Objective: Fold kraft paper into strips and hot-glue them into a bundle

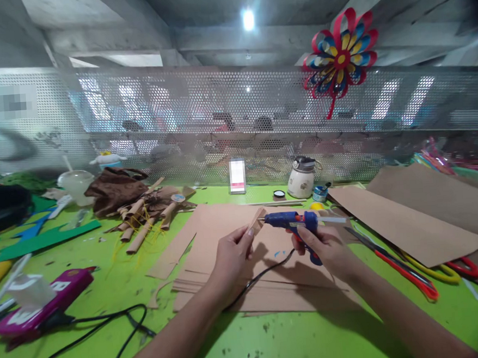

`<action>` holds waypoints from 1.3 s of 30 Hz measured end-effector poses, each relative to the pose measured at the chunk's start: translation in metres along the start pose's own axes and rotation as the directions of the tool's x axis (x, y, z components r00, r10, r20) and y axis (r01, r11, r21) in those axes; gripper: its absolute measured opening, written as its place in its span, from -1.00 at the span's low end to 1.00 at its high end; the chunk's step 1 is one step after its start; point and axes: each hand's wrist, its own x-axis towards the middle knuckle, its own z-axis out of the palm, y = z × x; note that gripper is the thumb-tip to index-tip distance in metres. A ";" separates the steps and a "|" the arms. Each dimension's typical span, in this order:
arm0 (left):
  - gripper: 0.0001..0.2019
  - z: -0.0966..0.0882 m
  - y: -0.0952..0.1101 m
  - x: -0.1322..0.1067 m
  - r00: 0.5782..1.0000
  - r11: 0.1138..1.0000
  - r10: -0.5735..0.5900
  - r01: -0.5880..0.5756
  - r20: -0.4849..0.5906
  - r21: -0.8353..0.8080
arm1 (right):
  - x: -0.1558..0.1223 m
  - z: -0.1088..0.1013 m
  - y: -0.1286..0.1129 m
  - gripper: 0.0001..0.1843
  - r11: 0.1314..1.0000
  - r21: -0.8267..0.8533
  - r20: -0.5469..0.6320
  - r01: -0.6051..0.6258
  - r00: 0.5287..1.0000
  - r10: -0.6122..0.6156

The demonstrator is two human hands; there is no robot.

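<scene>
My right hand (315, 244) is wrapped round the handle of a blue glue gun (285, 219), with a clear glue stick (332, 220) poking out of its back. The gun's nozzle points left and meets, or nearly meets, a small folded strip of brown paper (257, 219). Between the thumb and fingers of my left hand (236, 250) that strip is pinched. Below both hands lies a stack of brown paper sheets (210, 230). A black cord (258, 277) runs from the gun across the stack and under my left forearm.
At left are a purple power strip (66, 289), rolled brown paper pieces (140, 235) and green paper (55, 238). Scissors (426, 286) and large brown sheets (406, 222) lie right. A white bottle (300, 179) stands behind, before a perforated metal screen (201, 105) with a paper flower (342, 57).
</scene>
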 end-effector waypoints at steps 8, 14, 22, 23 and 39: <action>-0.54 0.001 0.005 -0.003 1.000 1.000 0.007 -0.007 0.001 -0.008 | -0.001 0.000 0.000 -0.53 1.000 -0.019 -0.027 0.025 0.999 -0.025; -0.51 0.002 0.002 -0.003 1.000 0.999 -0.012 0.013 0.013 -0.038 | 0.002 -0.003 0.008 -0.52 0.999 0.046 -0.090 0.012 0.996 -0.008; -0.55 0.002 0.007 -0.005 0.999 0.999 -0.014 0.016 0.039 -0.050 | -0.002 0.002 -0.004 -0.51 0.999 -0.039 0.007 0.031 1.000 -0.031; -0.56 0.002 0.008 -0.005 0.999 0.999 -0.015 0.017 0.039 -0.051 | -0.003 0.003 -0.006 -0.52 0.998 -0.041 0.027 0.038 0.999 -0.037; -0.54 0.002 0.005 -0.004 0.997 0.995 -0.037 0.044 0.068 -0.093 | -0.001 0.000 0.000 -0.51 1.000 -0.030 -0.051 -0.001 0.999 -0.001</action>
